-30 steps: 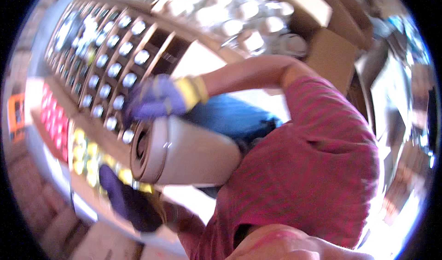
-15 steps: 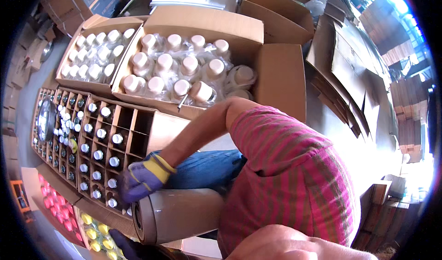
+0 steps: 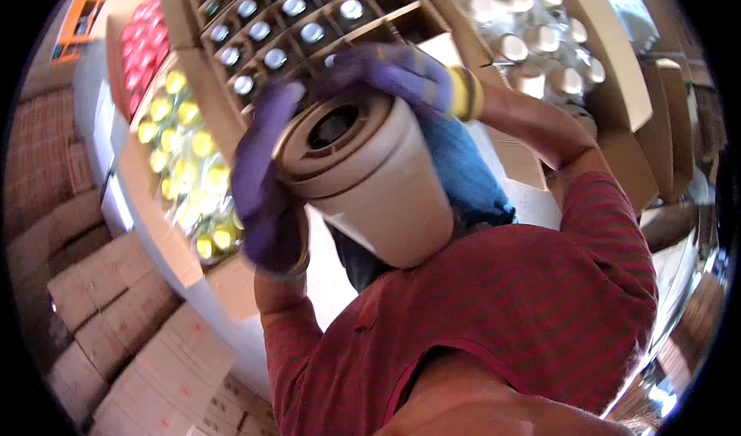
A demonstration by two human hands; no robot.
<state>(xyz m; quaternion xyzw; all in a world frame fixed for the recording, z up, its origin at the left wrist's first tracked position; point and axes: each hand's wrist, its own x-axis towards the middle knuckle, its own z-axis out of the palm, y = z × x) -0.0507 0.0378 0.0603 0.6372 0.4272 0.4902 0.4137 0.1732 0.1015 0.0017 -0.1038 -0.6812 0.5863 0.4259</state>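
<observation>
A thick pale roll point(image 3: 386, 181) with a brown end and a dark hollow core points away from my body, beside my jeans-clad leg. My left hand point(image 3: 266, 181), in a dark purple glove, lies along the left side of the roll's end; its fingers are blurred, and a small pale spot shows at the tips. Across the roll's far upper edge curls my right hand point(image 3: 401, 77), in a purple and yellow glove, its fingertips dark and smeared by motion. Just beyond both hands stand white-capped bottles point(image 3: 312, 33) in a carton with dividers point(image 3: 432, 27).
To the left, yellow-capped bottles point(image 3: 185, 173) fill one carton, with red-topped bottles point(image 3: 144, 46) farther off. An open box point(image 3: 617, 19) of large bottles with cream caps point(image 3: 544, 38) stands at the right. Stacked cartons point(image 3: 154, 359) occupy the lower left.
The view has turned, bringing the roll toward the middle. My left hand has risen from the lower edge to the roll's side; my right hand stays at its far end.
</observation>
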